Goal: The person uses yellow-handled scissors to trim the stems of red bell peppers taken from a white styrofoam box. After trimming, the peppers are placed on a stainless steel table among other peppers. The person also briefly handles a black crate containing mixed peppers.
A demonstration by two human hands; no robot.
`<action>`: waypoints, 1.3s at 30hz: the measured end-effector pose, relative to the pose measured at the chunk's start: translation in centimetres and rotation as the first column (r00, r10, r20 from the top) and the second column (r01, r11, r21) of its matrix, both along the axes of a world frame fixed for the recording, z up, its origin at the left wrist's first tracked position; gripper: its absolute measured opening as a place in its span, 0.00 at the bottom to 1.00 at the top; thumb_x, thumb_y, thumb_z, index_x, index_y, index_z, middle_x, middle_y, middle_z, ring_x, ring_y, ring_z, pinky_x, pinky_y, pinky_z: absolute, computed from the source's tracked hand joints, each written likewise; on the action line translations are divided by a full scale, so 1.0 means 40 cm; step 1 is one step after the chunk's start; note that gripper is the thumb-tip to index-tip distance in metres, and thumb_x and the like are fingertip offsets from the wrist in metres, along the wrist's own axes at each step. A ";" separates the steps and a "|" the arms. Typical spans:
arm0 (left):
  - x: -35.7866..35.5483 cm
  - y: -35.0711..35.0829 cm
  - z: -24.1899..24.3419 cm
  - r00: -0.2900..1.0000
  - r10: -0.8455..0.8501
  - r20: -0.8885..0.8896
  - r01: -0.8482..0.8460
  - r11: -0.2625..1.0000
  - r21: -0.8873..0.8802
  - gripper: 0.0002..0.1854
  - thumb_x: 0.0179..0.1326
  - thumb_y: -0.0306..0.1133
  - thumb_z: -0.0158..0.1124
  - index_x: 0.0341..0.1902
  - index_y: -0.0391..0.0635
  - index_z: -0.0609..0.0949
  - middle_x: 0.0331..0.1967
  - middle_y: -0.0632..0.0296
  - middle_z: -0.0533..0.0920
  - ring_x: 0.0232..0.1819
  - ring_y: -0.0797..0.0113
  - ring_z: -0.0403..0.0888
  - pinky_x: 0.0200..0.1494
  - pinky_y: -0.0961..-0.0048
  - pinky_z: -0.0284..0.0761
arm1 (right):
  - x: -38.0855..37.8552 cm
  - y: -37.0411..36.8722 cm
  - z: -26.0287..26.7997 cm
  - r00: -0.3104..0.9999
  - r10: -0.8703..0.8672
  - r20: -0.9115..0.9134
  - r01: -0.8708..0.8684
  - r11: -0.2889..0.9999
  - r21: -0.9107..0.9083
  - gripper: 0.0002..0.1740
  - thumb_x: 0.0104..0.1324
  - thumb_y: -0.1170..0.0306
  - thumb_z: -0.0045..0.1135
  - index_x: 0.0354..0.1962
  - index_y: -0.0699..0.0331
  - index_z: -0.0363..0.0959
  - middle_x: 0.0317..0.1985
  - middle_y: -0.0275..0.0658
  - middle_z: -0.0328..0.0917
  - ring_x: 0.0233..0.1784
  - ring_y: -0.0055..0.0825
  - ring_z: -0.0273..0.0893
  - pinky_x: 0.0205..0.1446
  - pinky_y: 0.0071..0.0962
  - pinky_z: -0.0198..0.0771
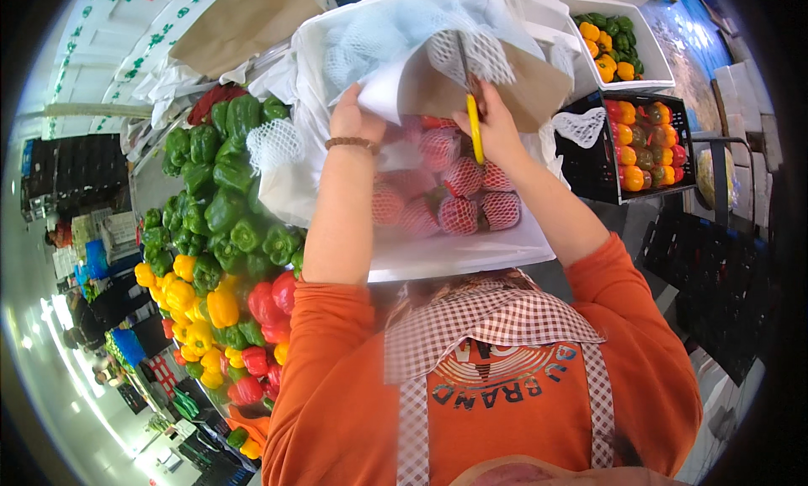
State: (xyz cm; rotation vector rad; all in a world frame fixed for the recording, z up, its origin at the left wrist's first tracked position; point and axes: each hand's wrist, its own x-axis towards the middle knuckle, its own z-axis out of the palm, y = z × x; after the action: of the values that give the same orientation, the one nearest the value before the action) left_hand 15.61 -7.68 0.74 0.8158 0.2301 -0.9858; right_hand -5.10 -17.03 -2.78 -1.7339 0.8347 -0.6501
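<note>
A white foam box (461, 254) stands before me, holding several red peppers in foam nets (459, 215). My left hand (357, 117) grips the left side of a sheet of paper (420, 98), white on one face and brown on the other. In my right hand (492, 120) is a knife-like tool with a yellow handle (473, 129); its dark, narrow blade points away from me over the sheet. A white foam net (470, 53) lies against the blade. More pale nets (366, 47) fill the box's far part under clear plastic film.
Piled green peppers (227, 170), yellow peppers (183, 296) and red peppers (262, 309) lie at the left. At the right are a black crate (685, 117) of bagged peppers and a white foam box (666, 76) with yellow and green peppers. People stand far left.
</note>
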 end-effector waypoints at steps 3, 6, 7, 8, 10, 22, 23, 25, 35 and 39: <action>0.032 -0.009 -0.038 0.996 0.090 0.006 -0.090 0.993 0.080 0.22 0.73 0.33 0.39 0.64 0.32 0.66 0.63 0.48 0.71 0.65 0.51 0.69 0.68 0.56 0.64 | 0.095 -0.069 -0.036 0.994 -0.057 -0.088 0.045 0.989 -0.140 0.34 0.61 0.64 0.62 0.63 0.61 0.61 0.48 0.49 0.78 0.47 0.41 0.79 0.51 0.32 0.72; 0.042 0.011 -0.060 0.996 0.081 -0.025 -0.082 0.994 -0.068 0.24 0.74 0.40 0.41 0.65 0.35 0.66 0.63 0.50 0.73 0.66 0.54 0.69 0.67 0.55 0.63 | 0.176 -0.118 -0.058 0.983 -0.070 -0.171 0.020 0.961 -0.275 0.36 0.60 0.61 0.63 0.63 0.61 0.62 0.50 0.49 0.77 0.51 0.44 0.78 0.54 0.34 0.71; 0.038 0.023 -0.064 0.991 0.103 0.090 -0.103 0.995 0.004 0.29 0.73 0.47 0.43 0.68 0.37 0.63 0.66 0.52 0.68 0.67 0.57 0.66 0.66 0.59 0.64 | 0.199 -0.132 -0.063 0.980 -0.068 -0.188 0.015 0.962 -0.273 0.34 0.61 0.59 0.61 0.63 0.60 0.62 0.52 0.50 0.77 0.52 0.46 0.77 0.55 0.35 0.71; 0.031 0.031 -0.068 0.985 0.109 0.136 -0.112 0.994 0.016 0.31 0.72 0.48 0.45 0.69 0.39 0.61 0.69 0.53 0.65 0.68 0.57 0.65 0.65 0.60 0.63 | 0.219 -0.147 -0.070 0.979 -0.065 -0.195 0.007 0.960 -0.281 0.33 0.62 0.58 0.60 0.63 0.59 0.63 0.53 0.50 0.76 0.54 0.49 0.76 0.55 0.37 0.71; 0.017 0.054 -0.073 0.966 0.077 0.245 -0.082 0.997 0.011 0.35 0.69 0.44 0.55 0.73 0.45 0.57 0.73 0.54 0.55 0.69 0.54 0.62 0.66 0.61 0.63 | 0.257 -0.179 -0.084 0.986 -0.028 -0.163 -0.013 0.970 -0.243 0.32 0.63 0.58 0.57 0.63 0.59 0.63 0.53 0.50 0.77 0.54 0.48 0.76 0.56 0.37 0.70; 0.048 0.053 -0.163 -0.138 -0.848 0.512 -0.301 0.529 0.793 0.40 0.54 0.42 0.69 0.70 0.49 0.66 0.73 0.48 0.56 0.72 0.44 0.53 0.72 0.55 0.55 | 0.315 -0.310 -0.182 0.786 0.103 -0.610 -0.262 0.948 -0.178 0.22 0.66 0.62 0.46 0.56 0.60 0.67 0.52 0.51 0.77 0.55 0.50 0.74 0.56 0.42 0.69; 0.063 0.048 -0.182 -0.124 -0.887 0.446 -0.262 0.462 0.847 0.40 0.54 0.43 0.68 0.70 0.50 0.65 0.73 0.48 0.56 0.73 0.44 0.53 0.72 0.56 0.55 | 0.307 -0.312 -0.187 0.752 0.120 -0.648 -0.283 0.947 -0.152 0.21 0.67 0.63 0.45 0.56 0.60 0.67 0.52 0.51 0.77 0.55 0.50 0.74 0.56 0.43 0.68; 0.087 0.051 -0.220 -0.131 -0.915 0.381 -0.231 0.402 0.886 0.39 0.54 0.43 0.68 0.70 0.50 0.65 0.74 0.49 0.56 0.73 0.45 0.53 0.72 0.57 0.55 | 0.295 -0.318 -0.191 0.708 0.147 -0.691 -0.322 0.937 -0.131 0.21 0.67 0.64 0.43 0.56 0.60 0.66 0.52 0.52 0.77 0.54 0.50 0.75 0.56 0.44 0.68; -0.019 0.161 -0.190 -0.160 -0.727 0.668 -0.143 0.686 0.713 0.33 0.52 0.37 0.69 0.62 0.43 0.73 0.65 0.45 0.68 0.66 0.46 0.66 0.66 0.59 0.65 | 0.132 -0.277 -0.052 0.820 0.336 -0.463 -0.389 0.921 -0.021 0.31 0.62 0.62 0.59 0.61 0.63 0.63 0.50 0.53 0.77 0.51 0.46 0.77 0.51 0.38 0.71; -0.082 0.203 -0.169 -0.233 -0.890 0.392 0.019 0.399 0.917 0.26 0.49 0.34 0.68 0.55 0.47 0.79 0.59 0.45 0.74 0.59 0.45 0.73 0.61 0.54 0.69 | -0.007 -0.158 0.000 0.916 0.352 -0.193 -0.291 0.913 0.288 0.34 0.62 0.59 0.64 0.61 0.63 0.64 0.47 0.44 0.77 0.39 0.33 0.79 0.36 0.29 0.71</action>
State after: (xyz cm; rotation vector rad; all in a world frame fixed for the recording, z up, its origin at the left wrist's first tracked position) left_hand 12.35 0.43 -6.03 2.3148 -1.3627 -0.8645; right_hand -5.39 -23.34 -2.76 -1.6816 0.7331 -0.1023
